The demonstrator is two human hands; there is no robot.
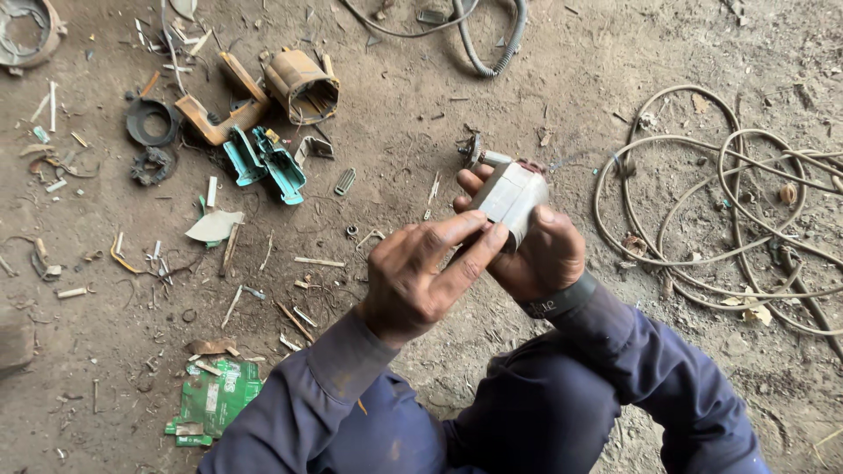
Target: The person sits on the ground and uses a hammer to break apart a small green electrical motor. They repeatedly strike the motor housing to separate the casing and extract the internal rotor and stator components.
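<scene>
- I see the right hand (540,254), centre frame, its grip closed around a grey motor part (509,200).
- Left hand (417,276): fingers narrow, pressing on that part's lower edge.
- Teal casing halves (263,162) lie upper left on the dirt floor (421,96); coiled cable (702,211) at right.

One flattened green package (213,401) with white print lies on the dirt floor (527,105), lower left, torn and crumpled. No signs or screens.
</scene>
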